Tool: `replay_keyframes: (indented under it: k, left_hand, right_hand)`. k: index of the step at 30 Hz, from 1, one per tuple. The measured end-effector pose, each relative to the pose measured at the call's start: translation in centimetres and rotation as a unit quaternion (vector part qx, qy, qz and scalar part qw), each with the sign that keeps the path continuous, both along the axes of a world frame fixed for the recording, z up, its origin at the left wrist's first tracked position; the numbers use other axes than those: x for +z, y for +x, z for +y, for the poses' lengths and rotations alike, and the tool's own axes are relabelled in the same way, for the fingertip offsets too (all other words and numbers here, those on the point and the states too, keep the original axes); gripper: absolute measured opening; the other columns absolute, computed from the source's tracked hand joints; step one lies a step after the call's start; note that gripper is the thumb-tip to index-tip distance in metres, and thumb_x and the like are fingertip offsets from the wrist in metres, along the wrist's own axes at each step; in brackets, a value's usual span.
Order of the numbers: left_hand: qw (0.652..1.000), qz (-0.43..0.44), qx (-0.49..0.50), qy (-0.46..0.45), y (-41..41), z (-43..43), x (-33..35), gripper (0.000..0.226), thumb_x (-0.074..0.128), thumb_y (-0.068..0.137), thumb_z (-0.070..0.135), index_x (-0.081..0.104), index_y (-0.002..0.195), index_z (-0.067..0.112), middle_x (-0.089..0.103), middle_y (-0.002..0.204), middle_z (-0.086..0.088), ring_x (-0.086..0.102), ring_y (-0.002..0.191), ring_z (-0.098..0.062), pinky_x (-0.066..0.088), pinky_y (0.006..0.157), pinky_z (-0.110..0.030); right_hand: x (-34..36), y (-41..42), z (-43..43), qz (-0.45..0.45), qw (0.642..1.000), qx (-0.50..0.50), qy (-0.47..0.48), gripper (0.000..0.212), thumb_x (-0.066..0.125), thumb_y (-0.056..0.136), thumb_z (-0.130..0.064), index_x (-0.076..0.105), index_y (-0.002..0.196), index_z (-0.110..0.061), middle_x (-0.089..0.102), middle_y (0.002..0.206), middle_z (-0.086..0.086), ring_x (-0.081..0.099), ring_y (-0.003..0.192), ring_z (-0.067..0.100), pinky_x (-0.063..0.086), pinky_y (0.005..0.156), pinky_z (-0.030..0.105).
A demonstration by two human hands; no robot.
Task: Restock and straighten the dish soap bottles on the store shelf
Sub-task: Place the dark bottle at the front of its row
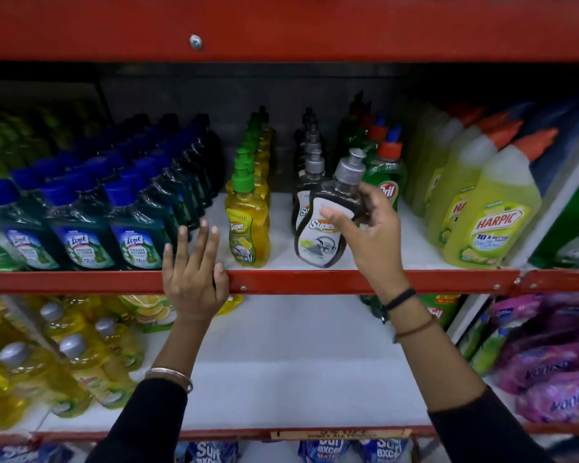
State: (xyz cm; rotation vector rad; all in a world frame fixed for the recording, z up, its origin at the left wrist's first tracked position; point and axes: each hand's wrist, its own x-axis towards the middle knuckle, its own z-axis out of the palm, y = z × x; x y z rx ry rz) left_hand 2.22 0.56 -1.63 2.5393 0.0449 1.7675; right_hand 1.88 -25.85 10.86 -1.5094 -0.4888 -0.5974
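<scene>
My right hand (371,235) grips a dark grey Super dish soap bottle (325,228) with a grey pump cap, tilted to the right, its base near the front of the white shelf (281,228). Behind it runs a row of matching dark bottles (310,162). To the left stands a row of yellow Super bottles (247,225) with green caps. My left hand (193,275) rests open on the red shelf edge (315,281), fingers spread, just left of the front yellow bottle.
Blue-capped Lizol bottles (81,235) fill the shelf's left side. Green Pril bottles (386,177) and yellow Harpic bottles (488,222) stand to the right. The lower shelf holds yellow bottles (71,359) at left and pink packets (549,362) at right.
</scene>
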Motion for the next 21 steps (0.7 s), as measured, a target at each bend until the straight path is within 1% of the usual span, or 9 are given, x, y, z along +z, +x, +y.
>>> replay_keyframes:
  k: [3, 5, 7, 8, 10, 13, 15, 18, 21]
  left_hand:
    - [1.0, -0.003, -0.003, -0.001, 0.1, 0.1, -0.2, 0.055, 0.021, 0.101, 0.036, 0.032, 0.154, 0.021, 0.044, 0.152, -0.004, 0.028, 0.15, -0.026, 0.021, 0.121, -0.045]
    - [1.0, -0.005, -0.003, -0.001, 0.2, 0.2, -0.2, 0.055, 0.021, 0.101, 0.036, 0.032, 0.154, 0.021, 0.043, 0.153, -0.004, 0.027, 0.15, -0.026, 0.02, 0.122, -0.044]
    - [1.0, -0.008, -0.006, -0.002, 0.3, 0.2, -0.3, 0.056, 0.021, 0.101, 0.036, 0.032, 0.153, 0.021, 0.042, 0.154, -0.003, 0.026, 0.15, -0.027, 0.019, 0.122, -0.044]
    - [1.0, -0.01, -0.007, -0.003, 0.4, 0.2, -0.3, 0.056, 0.021, 0.101, 0.037, 0.032, 0.154, 0.021, 0.04, 0.155, -0.004, 0.026, 0.15, -0.028, 0.018, 0.123, -0.044]
    - [1.0, -0.011, -0.01, -0.006, 0.4, 0.3, -0.3, 0.056, 0.021, 0.101, 0.037, 0.031, 0.154, 0.021, 0.038, 0.156, -0.004, 0.024, 0.151, -0.029, 0.017, 0.123, -0.043]
    - [1.0, -0.01, -0.013, -0.006, 0.3, 0.1, -0.3, 0.056, 0.021, 0.101, 0.037, 0.03, 0.154, 0.022, 0.039, 0.155, -0.006, 0.023, 0.151, -0.031, 0.017, 0.123, -0.045]
    - [1.0, -0.004, -0.012, -0.005, 0.2, -0.1, -0.1, 0.056, 0.022, 0.102, 0.037, 0.028, 0.155, 0.022, 0.038, 0.156, -0.006, 0.02, 0.152, -0.031, 0.016, 0.123, -0.047]
    - [0.999, 0.009, -0.01, -0.042, -0.2, -1.0, 0.4, 0.059, 0.025, 0.102, 0.044, 0.024, 0.156, 0.022, 0.032, 0.16, -0.006, 0.017, 0.152, -0.033, 0.013, 0.123, -0.049]
    - [0.996, -0.002, -0.026, -0.081, -0.4, -3.3, 1.8, 0.064, 0.03, 0.101, 0.049, 0.02, 0.156, 0.018, 0.029, 0.161, -0.01, 0.012, 0.153, -0.033, 0.008, 0.124, -0.05]
  right_hand:
    - [-0.9, 2.4, 0.8, 0.023, 0.999, -0.024, -0.017, 0.048, 0.082, 0.071, -0.021, 0.056, 0.111, -0.023, 0.064, 0.102, -0.015, 0.063, 0.092, -0.005, 0.05, 0.079, 0.014]
    - [-1.7, 3.5, 1.1, 0.044, 0.998, -0.032, -0.039, 0.051, 0.082, 0.07, -0.026, 0.055, 0.112, -0.019, 0.064, 0.101, -0.013, 0.064, 0.094, 0.0, 0.053, 0.082, 0.02]
    - [-2.5, 4.2, 1.2, 0.057, 0.996, -0.036, -0.063, 0.052, 0.081, 0.069, -0.032, 0.054, 0.112, -0.02, 0.066, 0.103, -0.009, 0.065, 0.096, 0.007, 0.055, 0.086, 0.032]
    - [-2.8, 4.5, 1.3, 0.058, 0.995, -0.035, -0.073, 0.052, 0.08, 0.07, -0.034, 0.054, 0.113, -0.021, 0.066, 0.104, -0.009, 0.065, 0.097, 0.008, 0.056, 0.087, 0.037]
    - [-3.2, 4.6, 1.4, 0.055, 0.994, -0.03, -0.094, 0.053, 0.077, 0.071, -0.037, 0.053, 0.116, -0.022, 0.066, 0.106, -0.01, 0.065, 0.097, 0.005, 0.055, 0.088, 0.041]
    - [-3.6, 4.4, 1.3, 0.045, 0.991, -0.032, -0.123, 0.055, 0.075, 0.075, -0.035, 0.05, 0.123, -0.026, 0.067, 0.116, -0.001, 0.066, 0.105, 0.016, 0.054, 0.091, 0.044]
    - [-3.9, 4.2, 1.0, 0.05, 0.989, -0.022, -0.135, 0.058, 0.076, 0.076, -0.032, 0.049, 0.127, -0.027, 0.066, 0.115, -0.005, 0.065, 0.105, 0.015, 0.054, 0.093, 0.04]
    - [-4.1, 3.5, -0.2, 0.06, 0.986, -0.026, -0.152, 0.06, 0.075, 0.077, -0.029, 0.048, 0.131, -0.025, 0.062, 0.11, -0.013, 0.062, 0.098, 0.002, 0.052, 0.091, 0.023]
    - [-4.6, 2.1, -2.7, 0.032, 0.989, -0.062, -0.134, 0.052, 0.073, 0.081, -0.029, 0.051, 0.127, -0.022, 0.063, 0.11, -0.012, 0.059, 0.1, -0.006, 0.045, 0.089, 0.011]
